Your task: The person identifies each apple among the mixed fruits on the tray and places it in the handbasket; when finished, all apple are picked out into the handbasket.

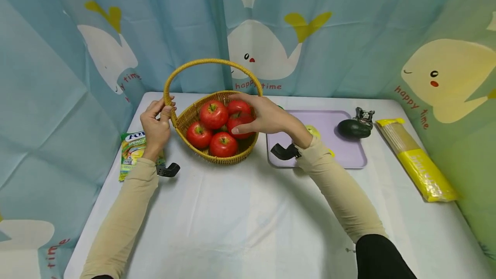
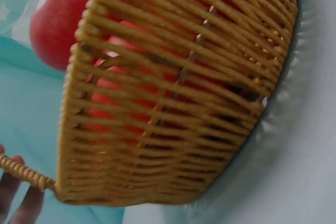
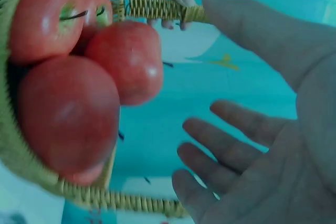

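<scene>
A yellow wicker basket (image 1: pixel 237 158) with a tall hooped handle (image 1: pixel 209 61) stands at the back of the table, holding several red apples (image 1: pixel 214 115). My left hand (image 1: pixel 155 127) pinches the handle near its left foot; in the left wrist view its fingertips curl behind the handle (image 2: pixel 23 173). Over the basket's right side reaches my right hand (image 1: pixel 271 114), thumb and fingers spread. The right wrist view shows that hand (image 3: pixel 262 166) with an empty palm, a gap between it and the apples (image 3: pixel 128 61).
To the right lies a purple tray (image 1: pixel 350 158), partly behind the right forearm, with a dark green avocado-like item (image 1: pixel 353 129) and small black packet (image 1: pixel 364 116). A yellow noodle pack (image 1: pixel 422 167) lies farther right. Near the left forearm is a FOX'S packet (image 1: pixel 129 152).
</scene>
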A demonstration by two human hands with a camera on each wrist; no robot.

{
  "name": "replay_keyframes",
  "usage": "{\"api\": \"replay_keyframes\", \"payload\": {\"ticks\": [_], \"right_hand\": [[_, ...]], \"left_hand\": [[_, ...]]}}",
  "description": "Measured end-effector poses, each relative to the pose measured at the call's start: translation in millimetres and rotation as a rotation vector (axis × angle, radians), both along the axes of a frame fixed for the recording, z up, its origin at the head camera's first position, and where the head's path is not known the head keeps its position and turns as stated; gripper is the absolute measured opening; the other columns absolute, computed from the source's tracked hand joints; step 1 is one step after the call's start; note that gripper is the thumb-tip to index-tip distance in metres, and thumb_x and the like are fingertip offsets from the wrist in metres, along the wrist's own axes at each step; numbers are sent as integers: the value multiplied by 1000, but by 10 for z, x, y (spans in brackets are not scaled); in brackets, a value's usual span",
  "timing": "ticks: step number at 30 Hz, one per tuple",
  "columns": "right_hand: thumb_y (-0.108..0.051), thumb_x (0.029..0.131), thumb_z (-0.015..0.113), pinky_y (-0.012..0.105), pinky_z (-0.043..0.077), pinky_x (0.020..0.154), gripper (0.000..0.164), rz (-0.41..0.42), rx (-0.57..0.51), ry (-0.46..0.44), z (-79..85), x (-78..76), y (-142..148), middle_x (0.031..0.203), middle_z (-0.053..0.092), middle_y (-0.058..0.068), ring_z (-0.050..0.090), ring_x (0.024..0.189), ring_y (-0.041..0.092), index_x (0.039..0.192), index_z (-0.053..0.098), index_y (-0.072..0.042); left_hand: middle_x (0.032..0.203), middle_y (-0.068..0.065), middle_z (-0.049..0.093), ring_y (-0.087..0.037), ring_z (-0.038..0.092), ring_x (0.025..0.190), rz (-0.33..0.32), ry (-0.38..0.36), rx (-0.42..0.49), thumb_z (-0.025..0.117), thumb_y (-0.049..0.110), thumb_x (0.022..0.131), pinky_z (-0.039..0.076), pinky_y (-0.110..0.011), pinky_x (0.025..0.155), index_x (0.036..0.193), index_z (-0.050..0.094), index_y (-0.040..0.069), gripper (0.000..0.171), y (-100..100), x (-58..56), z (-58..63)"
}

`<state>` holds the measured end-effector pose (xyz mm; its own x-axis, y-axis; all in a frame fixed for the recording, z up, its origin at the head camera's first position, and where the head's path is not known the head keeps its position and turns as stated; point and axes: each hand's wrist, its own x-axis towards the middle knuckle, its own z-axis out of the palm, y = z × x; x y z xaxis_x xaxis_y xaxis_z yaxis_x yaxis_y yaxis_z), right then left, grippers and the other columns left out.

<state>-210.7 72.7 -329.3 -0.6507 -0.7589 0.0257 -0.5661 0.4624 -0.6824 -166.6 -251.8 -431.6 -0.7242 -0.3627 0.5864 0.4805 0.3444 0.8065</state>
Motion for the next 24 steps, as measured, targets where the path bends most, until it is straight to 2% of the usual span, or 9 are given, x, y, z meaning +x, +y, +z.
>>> {"api": "replay_keyframes", "payload": {"ticks": [1,6,8,14,16,18,20,23,24], "right_hand": [[-41,88,87,50,49,112,85,4,-3,10,10,26,60,158,54,3,56,134,26,160,47,-19],[-32,93,84,49,52,109,66,-3,-44,73,3,128,384,149,63,7,61,127,30,151,58,-13],[-27,96,80,52,47,119,57,-14,-68,101,-12,153,530,148,65,9,58,138,29,148,61,-10],[-18,101,74,57,47,118,40,-118,-135,148,-45,210,1006,141,70,8,61,137,29,140,68,-10],[-18,102,73,56,49,115,39,-178,-133,198,-53,234,1151,140,71,8,62,135,31,139,69,-10],[-20,103,71,50,52,105,40,-250,-114,264,-59,262,1286,141,70,11,70,111,32,141,68,-9],[-22,103,70,51,52,101,45,-316,-87,328,-62,286,1411,143,68,15,68,107,37,145,64,-6],[-29,105,67,59,47,110,55,-401,-42,398,-60,300,1574,155,57,21,63,117,44,153,54,-4],[-31,106,66,64,41,116,59,-425,-30,419,-64,293,1626,160,51,22,56,134,47,156,51,-3]], "left_hand": [[99,-18,71,-3,69,90,-4,-20,-10,64,-2,103,58,-13,78,120,77,-8,22,-19,8,13],[100,-4,69,1,66,90,-51,-176,-89,64,0,104,59,-10,74,125,75,-7,25,-175,83,50],[101,0,68,4,65,89,-66,-242,-129,66,2,103,58,-10,71,128,75,-4,27,-260,128,54],[110,-18,74,10,63,87,-77,-365,-299,65,15,106,53,-11,72,133,73,0,31,-496,321,108],[119,-24,75,1,65,95,-66,-397,-360,63,20,108,54,-19,78,135,72,1,34,-568,388,148],[128,-26,72,-14,69,107,-52,-441,-425,59,27,110,57,-33,88,140,68,1,41,-636,445,200],[136,-28,69,-34,69,117,-47,-491,-490,55,34,112,57,-50,95,149,60,1,50,-702,487,262],[149,-32,57,-53,56,133,-53,-555,-622,51,42,112,47,-69,106,163,39,1,66,-798,530,362],[154,-34,50,-57,50,138,-60,-570,-664,51,43,112,44,-71,110,166,31,1,71,-828,538,391]]}}
